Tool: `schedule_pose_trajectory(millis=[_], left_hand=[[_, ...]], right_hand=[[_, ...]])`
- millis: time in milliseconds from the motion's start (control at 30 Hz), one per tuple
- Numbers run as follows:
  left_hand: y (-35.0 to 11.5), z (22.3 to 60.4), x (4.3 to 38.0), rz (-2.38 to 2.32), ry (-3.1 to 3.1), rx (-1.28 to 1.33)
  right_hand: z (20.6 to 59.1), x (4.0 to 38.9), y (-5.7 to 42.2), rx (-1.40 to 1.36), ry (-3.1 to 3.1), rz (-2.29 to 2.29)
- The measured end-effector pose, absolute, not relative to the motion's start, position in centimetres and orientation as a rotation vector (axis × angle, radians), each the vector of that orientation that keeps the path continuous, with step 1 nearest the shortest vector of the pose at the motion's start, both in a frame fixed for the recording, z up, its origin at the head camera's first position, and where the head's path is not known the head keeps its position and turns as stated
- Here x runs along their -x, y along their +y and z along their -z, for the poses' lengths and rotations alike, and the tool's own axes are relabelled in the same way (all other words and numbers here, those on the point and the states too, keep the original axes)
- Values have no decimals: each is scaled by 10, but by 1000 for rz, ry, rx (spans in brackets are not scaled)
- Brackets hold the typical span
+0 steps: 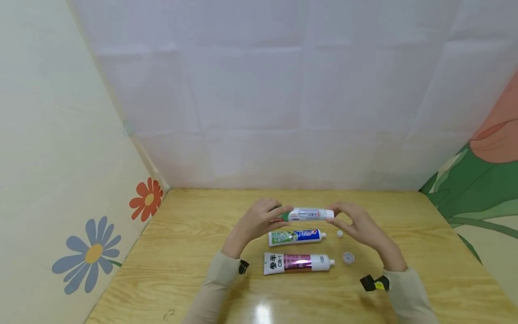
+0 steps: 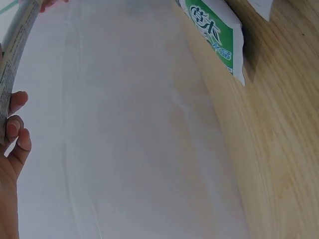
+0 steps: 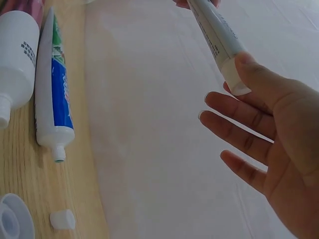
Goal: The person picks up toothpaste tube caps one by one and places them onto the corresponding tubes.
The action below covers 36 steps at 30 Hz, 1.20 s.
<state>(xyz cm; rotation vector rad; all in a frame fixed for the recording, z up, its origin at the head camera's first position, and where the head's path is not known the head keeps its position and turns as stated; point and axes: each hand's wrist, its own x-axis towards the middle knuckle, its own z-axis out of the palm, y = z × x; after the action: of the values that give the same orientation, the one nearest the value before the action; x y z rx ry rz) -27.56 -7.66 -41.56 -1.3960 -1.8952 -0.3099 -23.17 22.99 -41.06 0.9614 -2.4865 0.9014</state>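
Observation:
Both hands hold up a white toothpaste tube [image 1: 309, 214] with a green and red end, raised off the table. My left hand [image 1: 259, 219] grips its flat tail end. With thumb and finger, my right hand [image 1: 357, 224] pinches the white cap [image 1: 329, 214] at the other end; the right wrist view shows its other fingers [image 3: 244, 132] spread apart from the tube. Nearer me lie an uncapped blue and green toothpaste tube [image 1: 294, 237] and an uncapped white and purple tube [image 1: 297, 263]. To their right are a small white cap [image 1: 340, 234] and a larger round cap [image 1: 348, 258].
A wooden table [image 1: 182, 279] carries everything. White sheeting [image 1: 251, 112] hangs behind its far edge. On the left stands a panel with flower prints [image 1: 94, 253], and on the right one with large green leaves [image 1: 481, 189].

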Motion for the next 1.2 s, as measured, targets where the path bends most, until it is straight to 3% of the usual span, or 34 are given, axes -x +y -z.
schedule_pose_trajectory(millis=[1200], left_hand=[[-92, 449, 304, 376, -2159, 1469]], right_hand=[[440, 260, 228, -848, -2726, -929]])
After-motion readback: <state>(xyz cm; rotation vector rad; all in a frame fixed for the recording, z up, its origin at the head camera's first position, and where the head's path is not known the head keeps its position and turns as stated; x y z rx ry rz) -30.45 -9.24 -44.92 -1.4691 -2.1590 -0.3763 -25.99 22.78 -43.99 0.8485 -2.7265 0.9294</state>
